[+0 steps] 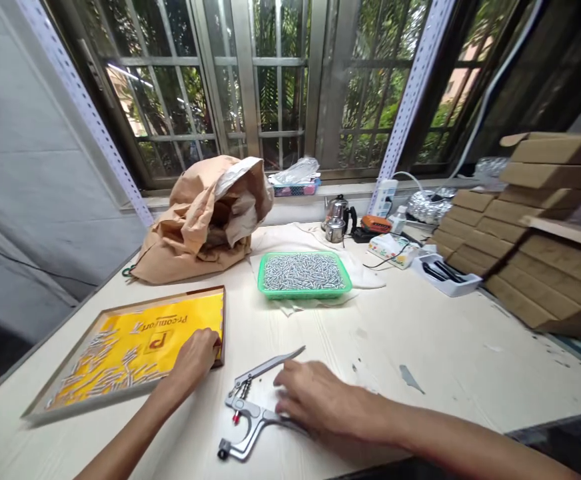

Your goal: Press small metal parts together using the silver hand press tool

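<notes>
My left hand [198, 353] is closed, fingertips curled down at the right rim of a shallow tray [120, 399]. Whatever they pinch is hidden. A yellow sheet printed with "Pr-comfort" [190, 313] lines this tray, and many small silvery metal pins [98, 383] lie scattered over its left and front parts. My right hand [320, 400] bends its fingers round the lower handle of grey metal snap pliers [253, 420]. Their upper handle stands apart, with a spring between the arms and a red tip at the jaw. The palm covers the lower handle's end.
Beyond my hands sits a green basket [303, 293] full of silvery pins. A crumpled brown paper bag [195, 220] stands behind the tray. At the right are a white tray [453, 287] with dark tools and stacked cardboard boxes [535, 247]. A metal pot [338, 210] stands near the window.
</notes>
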The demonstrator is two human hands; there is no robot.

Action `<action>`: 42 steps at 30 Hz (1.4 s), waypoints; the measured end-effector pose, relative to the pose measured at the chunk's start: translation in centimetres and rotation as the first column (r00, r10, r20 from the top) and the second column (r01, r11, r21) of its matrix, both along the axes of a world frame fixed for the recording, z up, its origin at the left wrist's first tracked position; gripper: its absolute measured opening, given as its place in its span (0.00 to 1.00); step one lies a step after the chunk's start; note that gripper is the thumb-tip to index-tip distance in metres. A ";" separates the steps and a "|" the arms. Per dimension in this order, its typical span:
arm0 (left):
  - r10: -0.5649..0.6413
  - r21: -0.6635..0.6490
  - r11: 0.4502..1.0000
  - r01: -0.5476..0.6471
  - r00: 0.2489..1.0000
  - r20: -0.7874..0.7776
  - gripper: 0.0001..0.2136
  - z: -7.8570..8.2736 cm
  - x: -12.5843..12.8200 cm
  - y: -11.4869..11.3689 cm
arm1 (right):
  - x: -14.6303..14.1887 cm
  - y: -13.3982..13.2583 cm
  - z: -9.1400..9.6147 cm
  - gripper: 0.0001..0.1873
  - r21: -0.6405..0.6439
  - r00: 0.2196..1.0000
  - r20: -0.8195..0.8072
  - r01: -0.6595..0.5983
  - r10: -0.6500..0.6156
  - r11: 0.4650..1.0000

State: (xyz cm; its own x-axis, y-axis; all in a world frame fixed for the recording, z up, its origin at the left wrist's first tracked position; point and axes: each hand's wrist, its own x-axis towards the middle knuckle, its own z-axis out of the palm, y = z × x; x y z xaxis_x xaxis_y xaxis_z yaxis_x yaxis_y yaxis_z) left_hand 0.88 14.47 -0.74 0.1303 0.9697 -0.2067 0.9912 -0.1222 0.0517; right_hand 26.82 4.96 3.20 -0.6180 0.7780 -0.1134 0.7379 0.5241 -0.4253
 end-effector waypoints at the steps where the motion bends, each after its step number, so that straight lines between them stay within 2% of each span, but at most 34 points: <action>1: -0.018 0.011 1.000 0.018 1.000 -0.017 0.13 0.0 0.1 0.0 | -0.2 -0.9 -0.5 0.11 -0.009 1.000 0.017 -0.023 0.023 1.000; 4: -0.087 0.061 0.994 0.092 0.994 -0.070 0.13 0.2 0.4 -0.1 | -1.1 -2.1 -2.3 0.11 0.002 0.995 0.086 -0.044 0.044 0.999; 7: -0.125 0.123 0.984 0.132 0.990 -0.066 0.13 0.7 0.5 -0.2 | -1.9 -1.9 -4.3 0.09 0.063 0.993 0.107 -0.054 0.047 0.997; 9: -0.094 0.164 0.982 0.088 0.995 0.028 0.13 1.5 0.4 -0.8 | -2.1 -1.7 -5.1 0.07 0.101 0.993 0.111 -0.056 0.045 0.993; 12: -0.027 0.173 0.985 -0.024 0.957 0.289 0.11 2.9 0.4 -3.3 | -1.8 -1.5 -5.3 0.10 0.119 0.991 0.120 -0.075 0.060 0.990; 15: 0.103 -0.010 0.993 -0.116 0.831 0.547 0.11 3.4 0.9 -7.1 | -1.4 -1.2 -4.9 0.11 0.083 0.987 0.106 -0.132 0.123 0.988; 17: 0.233 -0.175 0.972 -0.156 0.706 0.669 0.11 3.1 1.3 -9.7 | -1.4 -1.1 -4.9 0.11 0.076 0.983 0.095 -0.166 0.159 0.983; 20: 0.402 -0.344 0.915 -0.211 0.537 0.742 0.10 1.9 1.7 -12.6 | -1.5 -1.4 -4.9 0.11 0.096 0.977 0.104 -0.195 0.185 0.976; 23: 0.473 -0.397 0.881 -0.257 0.456 0.754 0.11 0.8 1.6 -14.2 | -1.8 -2.0 -4.8 0.11 0.124 0.969 0.143 -0.217 0.199 0.968; 29: 0.516 -0.415 0.855 -0.310 0.438 0.736 0.14 -0.7 1.5 -15.2 | -1.8 -2.3 -4.8 0.12 0.157 0.966 0.142 -0.236 0.215 0.959; 35: 0.610 -0.539 0.792 -0.286 0.371 0.700 0.15 -1.0 1.9 -14.9 | -1.4 -1.8 -5.6 0.11 0.149 0.969 0.048 -0.248 0.243 0.957; 37: 0.626 -0.556 0.779 -0.289 0.401 0.669 0.13 -0.8 2.0 -14.7 | -1.5 -1.5 -5.9 0.10 0.137 0.970 0.058 -0.242 0.236 0.961; 42: 0.639 -0.595 0.753 -0.279 0.527 0.560 0.09 -0.2 2.0 -14.0 | -1.6 -1.0 -7.6 0.09 0.131 0.967 0.002 -0.252 0.254 0.959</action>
